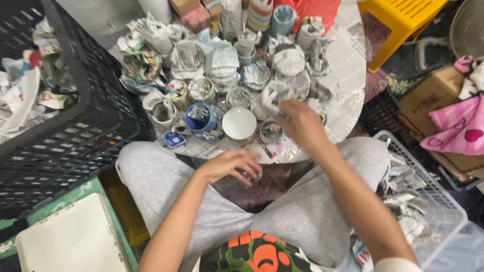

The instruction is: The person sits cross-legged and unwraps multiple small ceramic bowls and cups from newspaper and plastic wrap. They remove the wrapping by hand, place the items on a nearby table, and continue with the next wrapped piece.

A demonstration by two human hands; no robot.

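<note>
A small glass [245, 176] sits mostly hidden under the left hand [229, 165], fingers curled over it above the seated person's lap. The right hand [298, 123], blurred, stretches over the round surface [348, 65], fingers bent at a paper-wrapped piece [267, 100]; whether they grip it cannot be told. A black crate [91, 95] stands left, then a blue cup [199, 118] and white bowl [239, 123] among newspaper-wrapped cups, a white basket [433, 201] and yellow stool [398, 20] right.

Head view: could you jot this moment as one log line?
left hand: over lap, on small glass | right hand: reaching paper-wrapped cups | white bowl: on table
</note>
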